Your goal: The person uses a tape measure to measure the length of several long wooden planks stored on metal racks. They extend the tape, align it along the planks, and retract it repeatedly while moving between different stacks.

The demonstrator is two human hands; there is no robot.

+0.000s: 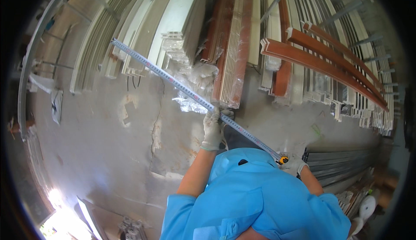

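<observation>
A long pale tape measure blade (pixel 169 78) stretches diagonally in front of me, from the far left down to my right side. My left hand (pixel 211 130), in a whitish work glove, is closed around the blade near its middle. At the blade's near end sits the yellow and black tape measure case (pixel 283 160). My right hand (pixel 295 164), gloved too, is closed on that case beside my blue shirt. The blade's far end hangs over the floor near the ends of pale profiles (pixel 119 64), touching nothing I can make out.
Stacks of long white profiles (pixel 184 21) and film-wrapped brown profiles (pixel 232 66) lie ahead. Several loose brown strips (pixel 320 60) slant across stacks on the right. Dark grey profiles (pixel 342 164) lie close by my right side. Metal rack bars (pixel 277 1) separate the stacks. The concrete floor (pixel 104 149) is cracked.
</observation>
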